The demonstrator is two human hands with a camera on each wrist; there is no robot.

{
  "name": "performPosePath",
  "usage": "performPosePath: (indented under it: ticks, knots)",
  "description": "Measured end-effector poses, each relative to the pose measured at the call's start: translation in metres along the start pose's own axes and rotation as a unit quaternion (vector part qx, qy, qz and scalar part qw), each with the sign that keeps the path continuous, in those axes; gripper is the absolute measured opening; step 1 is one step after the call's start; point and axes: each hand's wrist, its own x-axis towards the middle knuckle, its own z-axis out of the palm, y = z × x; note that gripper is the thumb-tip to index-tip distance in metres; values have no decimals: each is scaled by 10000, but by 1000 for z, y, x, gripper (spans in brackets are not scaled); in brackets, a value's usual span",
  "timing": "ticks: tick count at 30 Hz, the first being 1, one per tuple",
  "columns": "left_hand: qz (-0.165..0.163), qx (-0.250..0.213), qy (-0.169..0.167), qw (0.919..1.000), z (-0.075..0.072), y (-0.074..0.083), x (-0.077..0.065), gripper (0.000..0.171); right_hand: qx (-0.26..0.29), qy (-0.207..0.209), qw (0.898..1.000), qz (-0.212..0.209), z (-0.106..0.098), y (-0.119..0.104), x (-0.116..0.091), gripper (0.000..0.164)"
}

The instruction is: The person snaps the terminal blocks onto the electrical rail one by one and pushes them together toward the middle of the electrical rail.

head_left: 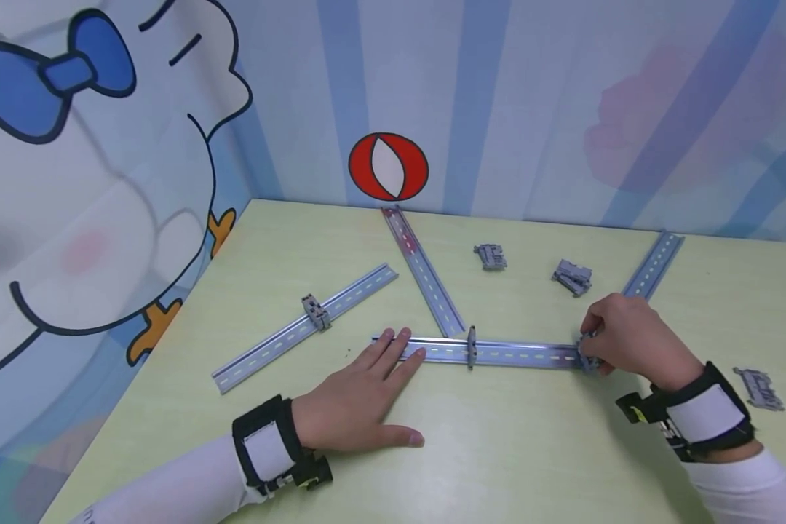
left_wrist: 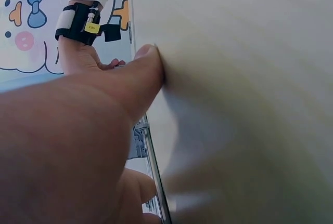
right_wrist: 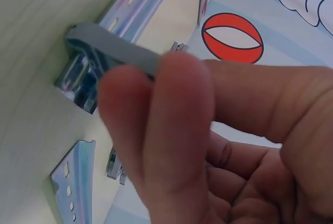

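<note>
A slotted metal DIN rail lies crosswise in front of me. My left hand rests on its left end, fingers straight and thumb spread on the table. At the rail's right end my right hand pinches a grey terminal block between thumb and fingers. In the right wrist view this gripped block sits tilted over the rail's end; whether it is clipped on, I cannot tell. A second terminal block stands upright near the rail's middle.
Another rail at left carries an upright block. Two more rails lie toward the back wall. Loose grey blocks lie behind the middle rail, and one block lies right of my right wrist.
</note>
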Motion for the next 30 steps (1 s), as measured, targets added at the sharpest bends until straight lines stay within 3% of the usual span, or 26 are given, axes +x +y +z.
performPosePath:
  ticks: [5,12,16,23,30]
  knots:
    - [-51,-80,29,10000,1,0,-2,104,105,-138,9998,-32,-1,1,3,12]
    - [-87,-137,38,9999,3,0,-5,104,495,-953,9940,203,-9,10,3,29]
    - [-54,-100,42,9999,2,0,-5,104,1168,-1376,9833,240,-19,22,-1,40]
    - [-35,-52,33,10000,0,1,-4,104,2300,-1976,9529,-96,-31,41,-2,57]
    - [19,-35,13,10000,-3,1,-1,103,2612,-2013,9437,-267,-28,55,-1,59]
